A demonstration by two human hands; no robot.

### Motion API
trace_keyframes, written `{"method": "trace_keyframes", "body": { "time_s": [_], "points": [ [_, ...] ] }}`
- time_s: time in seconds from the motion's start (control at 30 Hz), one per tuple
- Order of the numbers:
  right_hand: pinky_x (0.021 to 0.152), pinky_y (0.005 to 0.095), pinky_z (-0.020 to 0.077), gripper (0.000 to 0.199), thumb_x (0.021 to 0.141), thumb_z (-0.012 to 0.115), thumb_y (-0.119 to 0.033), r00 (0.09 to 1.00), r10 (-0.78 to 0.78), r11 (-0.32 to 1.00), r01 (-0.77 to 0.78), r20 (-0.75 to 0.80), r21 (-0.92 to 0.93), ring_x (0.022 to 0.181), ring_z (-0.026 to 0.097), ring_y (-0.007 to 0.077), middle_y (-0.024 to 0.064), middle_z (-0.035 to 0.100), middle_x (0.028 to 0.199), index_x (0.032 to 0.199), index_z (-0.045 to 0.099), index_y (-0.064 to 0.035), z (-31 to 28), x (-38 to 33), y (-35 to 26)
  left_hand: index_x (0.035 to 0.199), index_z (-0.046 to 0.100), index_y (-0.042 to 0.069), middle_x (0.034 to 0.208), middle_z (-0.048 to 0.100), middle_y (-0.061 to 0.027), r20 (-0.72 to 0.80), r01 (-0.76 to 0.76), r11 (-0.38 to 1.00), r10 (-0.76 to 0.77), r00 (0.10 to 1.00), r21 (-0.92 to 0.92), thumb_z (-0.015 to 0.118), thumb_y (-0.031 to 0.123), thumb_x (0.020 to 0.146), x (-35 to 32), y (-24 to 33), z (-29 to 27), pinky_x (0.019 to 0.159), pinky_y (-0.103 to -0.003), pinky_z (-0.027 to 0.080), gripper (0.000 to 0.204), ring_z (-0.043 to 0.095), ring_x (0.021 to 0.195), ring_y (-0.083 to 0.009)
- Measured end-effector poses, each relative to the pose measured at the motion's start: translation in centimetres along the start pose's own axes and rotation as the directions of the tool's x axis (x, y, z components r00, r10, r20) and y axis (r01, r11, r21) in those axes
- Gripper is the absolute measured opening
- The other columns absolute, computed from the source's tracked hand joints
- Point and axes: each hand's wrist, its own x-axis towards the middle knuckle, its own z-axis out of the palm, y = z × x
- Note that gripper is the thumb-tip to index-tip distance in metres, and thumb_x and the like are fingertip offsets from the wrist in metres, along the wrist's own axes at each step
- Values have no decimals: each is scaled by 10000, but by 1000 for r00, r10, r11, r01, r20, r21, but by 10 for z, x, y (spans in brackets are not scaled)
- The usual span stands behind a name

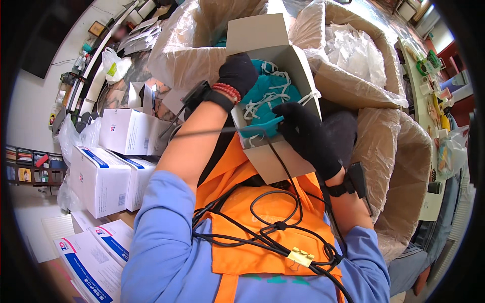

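Observation:
An open white cardboard box (pixel 309 96) rests at my lap, its flaps folded out. Inside lie several teal face masks (pixel 275 90) with white straps. My left hand (pixel 237 76), in a black glove, is closed at the box's left rim, its fingertips partly hidden. At the box's near right corner my right hand (pixel 305 135), also black-gloved, pinches the edge of a teal face mask (pixel 263 127) at the near end of the box. A white strap hangs over the right wall of the box.
Plastic-lined cartons stand ahead; the far right carton (pixel 356 53) holds pale packets. Another lined carton (pixel 396 177) is at my right. White printed boxes (pixel 98 179) are stacked at my left. Black cables (pixel 262 232) loop across my orange apron (pixel 237 212).

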Motion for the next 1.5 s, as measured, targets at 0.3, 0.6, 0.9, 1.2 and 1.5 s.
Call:
{"method": "trace_keyframes", "body": {
  "time_s": [0.3, 0.6, 0.9, 1.2, 1.5],
  "points": [
    [669, 296, 470, 231, 787, 630, 41, 997, -76, 981, 81, 32, -175, 752, 601, 209, 84, 565, 837, 994, 635, -59, 6, -9, 7, 996, 689, 92, 987, 682, -162, 271, -158, 974, 109, 956, 164, 677, 348, 759, -28, -4, -6, 809, -439, 519, 349, 662, 924, -324],
    [896, 254, 432, 189, 854, 630, -85, 916, 231, 909, -82, -328, 409, 1097, 557, 142, 97, 554, 1344, 1034, 631, -29, -35, 7, -29, 1068, 664, 20, 978, 697, -114, 99, -81, 749, 193, 976, -657, 687, 167, 830, -51, 14, -73, 801, -286, 509, 280, 662, 853, -172],
    [830, 251, 429, 199, 921, 571, -150, 898, 257, 849, -33, -357, 527, 914, 548, 97, 3, 597, 955, 1077, 630, -41, -35, 34, -37, 1173, 606, 24, 1067, 653, -49, 339, 400, -223, 267, 902, -889, 657, 144, 894, -76, 13, -96, 840, -272, 501, 308, 629, 912, -143],
    [824, 257, 437, 311, 927, 584, -160, 912, 211, 900, -40, -352, 434, 916, 551, 101, 10, 598, 1017, 1217, 563, -49, -11, 28, -46, 987, 649, 20, 858, 657, -50, 17, 18, 69, -6, 1000, -997, 673, 120, 876, -96, 15, -49, 716, -273, 484, 152, 606, 791, -111],
    [775, 240, 481, 272, 932, 616, -207, 906, 284, 879, -115, -314, 464, 876, 603, 108, 38, 630, 1021, 1154, 603, -49, 0, 26, -38, 967, 628, 15, 803, 629, -58, -56, -150, 231, 371, 927, -961, 611, 77, 869, -106, 23, -69, 689, -275, 499, 117, 621, 744, -128]
  ]
}}
